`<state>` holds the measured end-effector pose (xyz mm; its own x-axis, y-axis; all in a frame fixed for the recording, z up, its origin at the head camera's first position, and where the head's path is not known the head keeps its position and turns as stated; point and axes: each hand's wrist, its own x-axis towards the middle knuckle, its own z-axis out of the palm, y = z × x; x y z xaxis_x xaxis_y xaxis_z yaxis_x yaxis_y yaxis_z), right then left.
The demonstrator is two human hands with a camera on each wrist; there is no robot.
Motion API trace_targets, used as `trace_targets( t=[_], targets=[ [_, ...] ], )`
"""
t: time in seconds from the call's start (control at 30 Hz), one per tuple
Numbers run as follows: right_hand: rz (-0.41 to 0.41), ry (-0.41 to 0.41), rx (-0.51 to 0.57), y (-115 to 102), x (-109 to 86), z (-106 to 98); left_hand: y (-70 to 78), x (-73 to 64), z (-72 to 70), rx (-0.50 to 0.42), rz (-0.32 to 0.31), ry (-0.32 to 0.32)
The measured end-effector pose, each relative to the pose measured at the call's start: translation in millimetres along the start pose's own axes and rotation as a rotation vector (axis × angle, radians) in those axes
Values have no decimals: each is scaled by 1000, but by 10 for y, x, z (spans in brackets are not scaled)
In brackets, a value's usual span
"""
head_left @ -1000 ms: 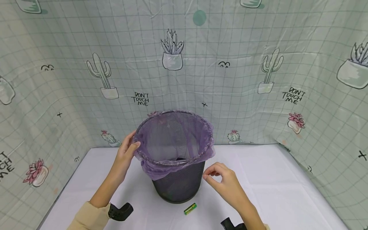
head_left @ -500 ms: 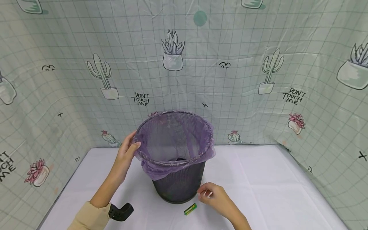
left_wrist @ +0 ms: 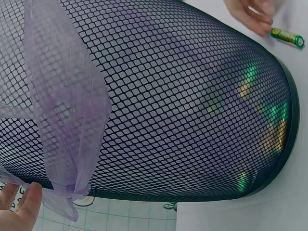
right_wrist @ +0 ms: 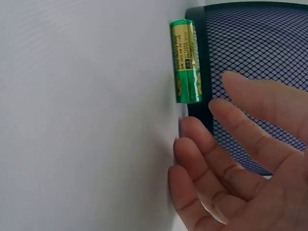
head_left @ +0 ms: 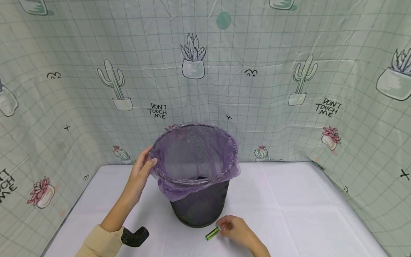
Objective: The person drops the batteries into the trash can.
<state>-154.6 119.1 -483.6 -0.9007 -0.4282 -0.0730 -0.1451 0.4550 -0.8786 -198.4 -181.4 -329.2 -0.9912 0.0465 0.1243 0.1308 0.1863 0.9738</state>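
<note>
A black mesh wastebasket (head_left: 200, 210) stands on the white table, lined with a purple plastic bag (head_left: 174, 191) folded over its rim. My left hand (head_left: 141, 167) grips the rim at the left, its thumb on the edge. In front of the basket lies a green and gold AA battery (head_left: 212, 233). Close to the battery's right end is my right hand (head_left: 236, 231), low over the table. The right wrist view shows its fingers (right_wrist: 190, 154) loosely bent, with the battery (right_wrist: 186, 62) just beyond the fingertips and nothing in its grasp.
Through the mesh in the left wrist view, green and gold things (left_wrist: 276, 127) show at the basket's bottom. A grid-patterned curtain (head_left: 269, 135) with cactus prints hangs behind and at both sides of the table (head_left: 305, 221). A black wrist device (head_left: 135, 237) sits at my left cuff.
My right hand has come down and to the left, from beside the basket to the battery's end. The left hand, basket and battery stay in place.
</note>
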Motion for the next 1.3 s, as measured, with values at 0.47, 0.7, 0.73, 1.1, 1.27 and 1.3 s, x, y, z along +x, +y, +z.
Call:
trace_targets(
  t=[0.47,0.7,0.73,1.1,1.27,1.3],
  targets=[
    [15,-2,-5,41,54,64,14,-18,-5,-4,11,-2],
    [3,20,-23,54,40,89,10,-11,-3,-2,10,-2],
    [5,21,-25,52,36,92,9,-8,-3,-2,10,-3],
    [25,-4,-78,34,31,108,-3,-9,-4,-4,13,-4],
    [15,-13,-106,42,38,113,-7,-10,-2,-7,16,-5],
    [12,-14,-114,42,38,114,-8,-9,-2,-7,17,-6]
  ],
)
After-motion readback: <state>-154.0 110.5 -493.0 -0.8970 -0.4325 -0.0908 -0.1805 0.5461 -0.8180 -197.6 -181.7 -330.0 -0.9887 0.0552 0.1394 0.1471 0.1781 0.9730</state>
